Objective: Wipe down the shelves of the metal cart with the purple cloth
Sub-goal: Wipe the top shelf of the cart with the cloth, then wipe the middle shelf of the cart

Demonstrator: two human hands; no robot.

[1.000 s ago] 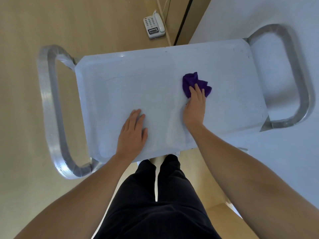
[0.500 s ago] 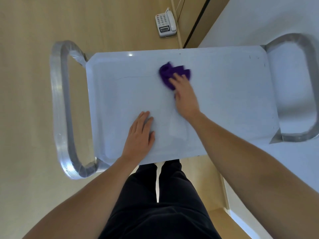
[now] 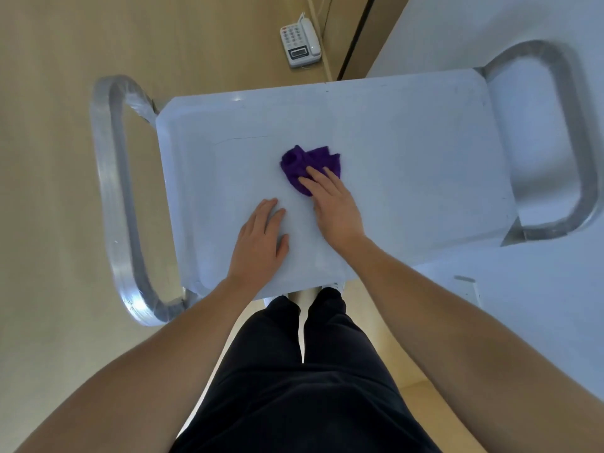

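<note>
So, biggest first: cart (image 3: 408, 158) fills the mid of the view, w/ you standing at its near long edge. Only 1 shelf shows, the top one. Any lower ones are hidden under it, so by my read the job's early.

2 handles, one per end: left handle (image 3: 111, 197), right handle (image 3: 575, 142). That's prob. why you work from the side.

2 hands, both on the shelf. Your left hand (image 3: 260, 243) lies flat, fingers straight, gripping nothing; I'd say it's there to brace you & steady the cart. Your right hand (image 3: 333, 207) is flat too, fingers straight, pressing down on the cloth rather than clutching it. A flat hand spreads pressure for the wipe.

1 cloth (image 3: 300, 161), purple, bunched, approx. mid-shelf, just past your left fingertips, partly under your right fingers.

Smallest: 1 phone (image 3: 299, 42) on the floor beyond the cart's far edge, well apart from the work.
</note>
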